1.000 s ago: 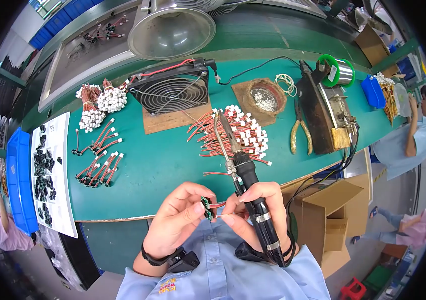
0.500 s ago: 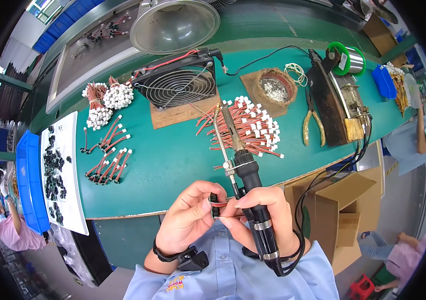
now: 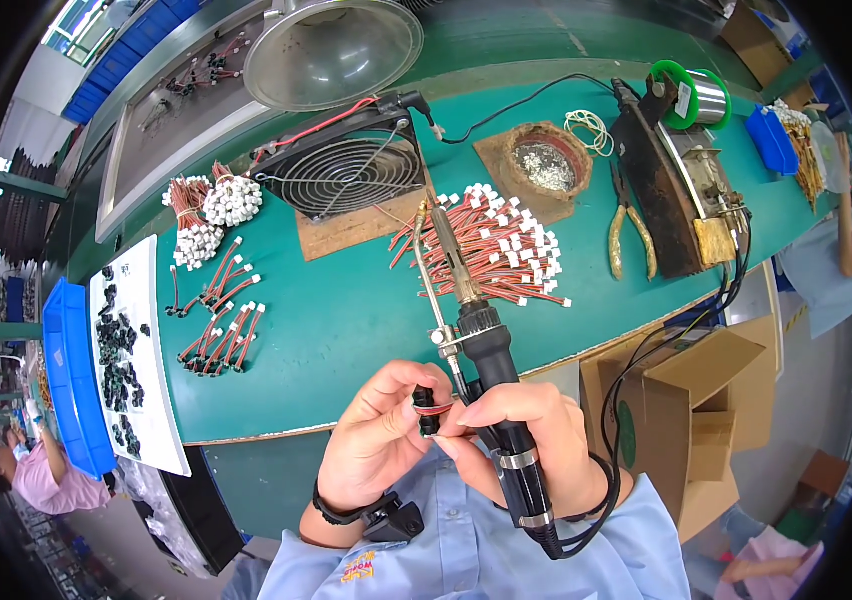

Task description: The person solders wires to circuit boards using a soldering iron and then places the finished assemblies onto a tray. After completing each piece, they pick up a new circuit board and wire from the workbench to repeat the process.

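Observation:
Close to my body, my left hand (image 3: 374, 432) pinches a small black component (image 3: 427, 412) between thumb and fingers. Red and black wires (image 3: 438, 408) run from it toward my right hand (image 3: 546, 432). That hand is wrapped round a black soldering iron (image 3: 494, 350) with a thin metal solder-feed tube (image 3: 428, 275) clamped along it. Its thumb and fingertip also meet at the wires. The iron's tip points away from me, over a pile of red-and-black wire leads with white connectors (image 3: 511, 250). Where wire and component join is partly hidden by my fingers.
A fan (image 3: 341, 175) stands on a board behind. Right of it are a solder-dross bowl (image 3: 551, 165), pliers (image 3: 631, 230), a solder spool (image 3: 694, 97) and a dark iron stand (image 3: 656, 190). Wired components (image 3: 221, 340), a white tray (image 3: 161, 400) and a blue bin (image 3: 71, 370) lie left.
The view has shifted slightly, so the bench things sit a little differently in the picture. The black component shows more between my fingers. Both hands keep their grips.

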Motion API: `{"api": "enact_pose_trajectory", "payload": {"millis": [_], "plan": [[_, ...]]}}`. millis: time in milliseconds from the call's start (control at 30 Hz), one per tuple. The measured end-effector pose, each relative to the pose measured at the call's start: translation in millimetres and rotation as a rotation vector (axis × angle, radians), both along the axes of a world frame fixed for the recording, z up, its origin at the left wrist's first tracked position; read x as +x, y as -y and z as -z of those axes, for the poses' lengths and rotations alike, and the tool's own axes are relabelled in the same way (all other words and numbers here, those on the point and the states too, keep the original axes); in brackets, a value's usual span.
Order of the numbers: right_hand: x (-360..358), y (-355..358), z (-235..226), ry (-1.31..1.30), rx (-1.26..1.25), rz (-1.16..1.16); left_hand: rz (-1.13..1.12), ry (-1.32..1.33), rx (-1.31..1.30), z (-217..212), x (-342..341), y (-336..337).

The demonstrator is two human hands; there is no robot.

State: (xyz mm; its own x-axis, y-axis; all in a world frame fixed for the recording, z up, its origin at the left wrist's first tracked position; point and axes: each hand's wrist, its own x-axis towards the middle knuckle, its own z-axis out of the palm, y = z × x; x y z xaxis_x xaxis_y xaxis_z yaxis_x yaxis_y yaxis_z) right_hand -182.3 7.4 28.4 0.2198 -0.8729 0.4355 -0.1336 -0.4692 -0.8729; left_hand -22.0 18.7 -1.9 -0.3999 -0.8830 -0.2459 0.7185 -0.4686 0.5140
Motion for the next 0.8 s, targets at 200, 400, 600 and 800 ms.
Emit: {"api": "enact_pose_trajectory", "payload": {"millis": [200, 400, 600, 800], "plan": [[0.6, 1.2, 1.4, 0.017, -0.018, 0.009, -0.010, -0.011, -0.012, -1.2, -0.6, 0.3], [0.8, 1.5, 2.3, 0.026, -0.016, 0.007, -0.020, 0.013, -0.039, -1.5, -0.5, 0.2], [0.1, 1.3, 2.4, 0.031, 0.004, 0.004, -0.026, 0.045, -0.042, -3.4, -1.2, 0.1], [-1.1, 1.7, 2.1, 0.032, 0.013, -0.013, -0.054, 0.061, -0.021, -4.5, -2.0, -1.3]]}}
